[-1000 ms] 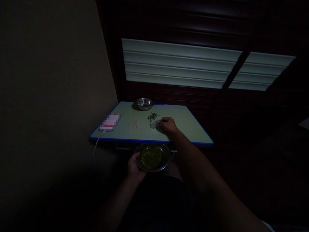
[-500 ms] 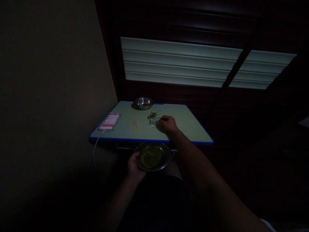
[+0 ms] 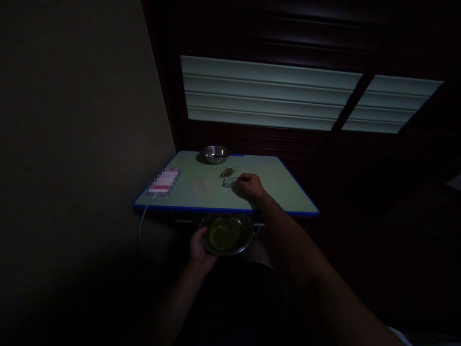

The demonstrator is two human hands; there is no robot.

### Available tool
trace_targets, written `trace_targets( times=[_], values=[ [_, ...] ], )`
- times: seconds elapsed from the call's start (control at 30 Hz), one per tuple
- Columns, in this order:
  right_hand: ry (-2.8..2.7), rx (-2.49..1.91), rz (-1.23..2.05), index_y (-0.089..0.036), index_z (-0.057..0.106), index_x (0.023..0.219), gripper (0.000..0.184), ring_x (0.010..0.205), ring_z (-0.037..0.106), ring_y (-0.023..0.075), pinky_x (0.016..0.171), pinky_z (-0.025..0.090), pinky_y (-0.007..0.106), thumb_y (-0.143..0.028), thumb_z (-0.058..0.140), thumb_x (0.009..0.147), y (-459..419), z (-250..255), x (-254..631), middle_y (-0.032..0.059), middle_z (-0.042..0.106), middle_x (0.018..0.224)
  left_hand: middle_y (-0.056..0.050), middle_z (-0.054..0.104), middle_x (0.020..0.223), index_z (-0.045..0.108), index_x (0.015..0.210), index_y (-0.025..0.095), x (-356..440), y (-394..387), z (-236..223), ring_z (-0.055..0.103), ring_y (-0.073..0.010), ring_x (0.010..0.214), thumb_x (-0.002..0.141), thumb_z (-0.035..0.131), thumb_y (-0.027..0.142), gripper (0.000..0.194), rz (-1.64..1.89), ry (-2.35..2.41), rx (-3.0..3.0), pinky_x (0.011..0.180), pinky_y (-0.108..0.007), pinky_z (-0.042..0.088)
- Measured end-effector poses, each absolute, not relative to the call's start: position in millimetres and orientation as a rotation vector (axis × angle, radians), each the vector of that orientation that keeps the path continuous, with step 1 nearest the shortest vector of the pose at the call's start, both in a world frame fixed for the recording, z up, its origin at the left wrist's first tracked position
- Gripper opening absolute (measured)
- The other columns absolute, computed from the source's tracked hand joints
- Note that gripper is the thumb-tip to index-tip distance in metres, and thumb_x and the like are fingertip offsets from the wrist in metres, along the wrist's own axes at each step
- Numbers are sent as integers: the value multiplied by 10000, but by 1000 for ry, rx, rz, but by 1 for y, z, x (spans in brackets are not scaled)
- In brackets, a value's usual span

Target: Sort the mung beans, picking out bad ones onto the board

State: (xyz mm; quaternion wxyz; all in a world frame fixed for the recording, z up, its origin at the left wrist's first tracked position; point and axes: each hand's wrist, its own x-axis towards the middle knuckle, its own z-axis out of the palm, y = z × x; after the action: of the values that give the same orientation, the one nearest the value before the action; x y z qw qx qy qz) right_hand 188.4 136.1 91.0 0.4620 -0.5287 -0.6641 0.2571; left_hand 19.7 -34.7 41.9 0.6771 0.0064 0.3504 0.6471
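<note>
Below the table's front edge, my left hand (image 3: 199, 251) grips the left rim of a metal bowl (image 3: 247, 236), thumb on top. Small green beans (image 3: 223, 234) fill much of the bowl, which tilts slightly. Over the pale green table (image 3: 283, 190), my right hand (image 3: 251, 184) is closed, fingertips pinching a thin clear piece (image 3: 231, 182) whose exact kind I cannot make out. Its far end lies beside a small scattered heap of brownish beans (image 3: 227, 172). To the left of that heap spreads a pale patch of fine bits (image 3: 201, 186).
A second steel bowl (image 3: 215, 154) stands at the table's back edge. On the left lies a blurred-out pinkish device (image 3: 163, 181) with a white cable (image 3: 141, 223) hanging over the edge. A wall (image 3: 108, 96) borders the left; dark slatted panels (image 3: 266, 91) rise behind.
Almost nothing differs. The held bowl and my left hand have shifted very slightly left; my right hand stays by the brownish beans with the clear piece.
</note>
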Motion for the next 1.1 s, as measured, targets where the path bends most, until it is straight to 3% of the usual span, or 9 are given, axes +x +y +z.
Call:
trace_targets(
  times=[0.37, 0.67, 0.9, 1.1],
  values=[
    [-1629, -1312, 652, -173, 657, 656, 143, 620, 558, 137, 591, 432, 242, -271, 555, 636, 139, 88, 189, -8, 614, 614, -67, 744, 814, 686, 1041, 170, 20, -34, 40, 695, -255, 780, 717, 542, 191, 355, 1458, 772, 16, 743, -410, 546],
    [-1642, -1287, 640, -168, 661, 645, 140, 632, 568, 136, 629, 438, 246, -267, 561, 639, 136, 93, 188, -2, 634, 618, -71, 743, 804, 690, 998, 167, 20, -35, 41, 694, -247, 754, 712, 554, 193, 317, 1455, 787, 5, 716, -395, 550],
    [-1610, -1241, 799, -153, 659, 645, 140, 563, 526, 123, 550, 412, 235, -269, 585, 619, 136, 90, 187, 0, 605, 596, -68, 742, 821, 689, 1023, 179, 19, -33, 36, 693, -259, 792, 700, 567, 203, 346, 1451, 782, 7, 768, -423, 542],
    [-1692, -1313, 586, -155, 665, 664, 154, 615, 549, 125, 598, 409, 228, -260, 553, 676, 133, 94, 187, -5, 622, 613, -66, 748, 820, 702, 968, 177, 20, -33, 38, 697, -248, 774, 698, 566, 193, 303, 1468, 763, 23, 729, -395, 555]
  ],
)
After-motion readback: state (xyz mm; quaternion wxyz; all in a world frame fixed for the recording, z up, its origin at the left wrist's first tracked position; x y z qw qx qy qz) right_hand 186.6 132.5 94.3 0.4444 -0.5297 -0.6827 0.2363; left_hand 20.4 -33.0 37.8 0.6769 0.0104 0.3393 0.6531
